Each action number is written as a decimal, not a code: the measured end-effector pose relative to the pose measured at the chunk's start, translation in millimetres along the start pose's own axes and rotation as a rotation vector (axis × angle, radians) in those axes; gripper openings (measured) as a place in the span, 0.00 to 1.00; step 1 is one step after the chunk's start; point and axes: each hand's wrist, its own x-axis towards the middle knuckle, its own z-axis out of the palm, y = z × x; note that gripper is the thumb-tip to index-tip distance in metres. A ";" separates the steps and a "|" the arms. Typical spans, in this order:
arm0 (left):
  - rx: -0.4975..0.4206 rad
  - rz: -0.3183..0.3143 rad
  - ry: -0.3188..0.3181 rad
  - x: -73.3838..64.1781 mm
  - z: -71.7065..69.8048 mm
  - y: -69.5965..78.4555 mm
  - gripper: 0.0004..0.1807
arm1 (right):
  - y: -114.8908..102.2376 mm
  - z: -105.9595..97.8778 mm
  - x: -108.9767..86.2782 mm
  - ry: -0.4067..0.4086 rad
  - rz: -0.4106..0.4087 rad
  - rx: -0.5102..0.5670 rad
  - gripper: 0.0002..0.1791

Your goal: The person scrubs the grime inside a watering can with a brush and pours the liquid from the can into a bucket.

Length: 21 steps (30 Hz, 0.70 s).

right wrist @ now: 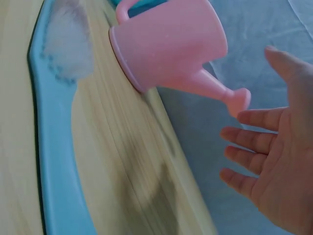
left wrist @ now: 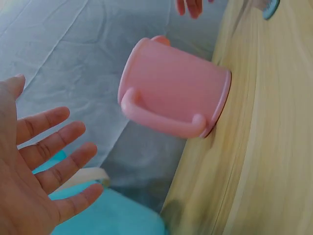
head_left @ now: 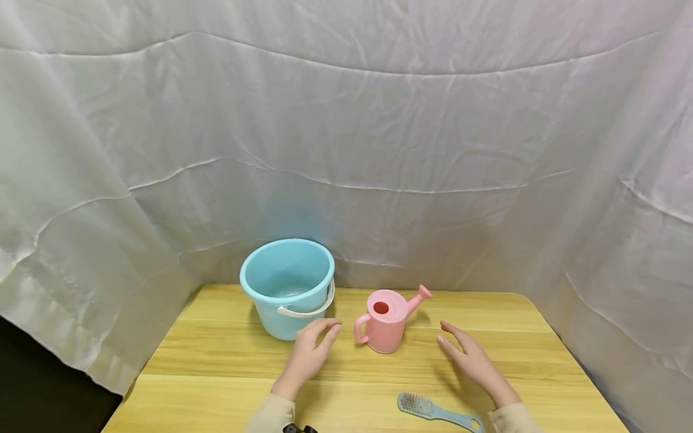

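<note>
A pink toy watering can point(head_left: 385, 331) stands upright on the wooden table, its handle to the left and its spout to the right. Left of it my left hand point(head_left: 310, 353) hovers with fingers spread, apart from the can and in front of the light blue bucket point(head_left: 287, 313). On the other side, my right hand point(head_left: 473, 361) is held above the table, fingers extended and holding nothing. Nearer the front edge lies a blue scrub brush point(head_left: 433, 411), bristles up, between the can and my right forearm. In the right wrist view the brush handle point(right wrist: 58, 147) shows up close.
The bucket's white handle point(head_left: 308, 313) hangs down on its right side. Grey-white curtains point(head_left: 411, 132) enclose the table point(head_left: 195, 361) behind and at both sides. A small black object point(head_left: 299, 429) sits by my left sleeve at the bottom edge.
</note>
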 end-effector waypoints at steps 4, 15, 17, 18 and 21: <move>-0.058 -0.044 -0.027 4.4 11.1 0.1 0.14 | -0.1 4.4 11.1 -0.022 0.015 0.146 0.30; -0.175 -0.188 -0.060 15.3 38.2 -2.8 0.21 | -6.7 13.6 34.2 -0.075 0.103 0.520 0.33; -0.191 -0.208 -0.049 16.8 41.9 -4.1 0.21 | -6.7 16.0 38.5 -0.075 0.114 0.542 0.34; -0.198 -0.216 -0.042 17.6 43.3 -4.2 0.21 | -6.3 17.5 40.8 -0.072 0.118 0.546 0.34; -0.230 -0.250 -0.027 19.4 47.7 -5.5 0.21 | -6.9 22.3 46.7 -0.056 0.135 0.571 0.34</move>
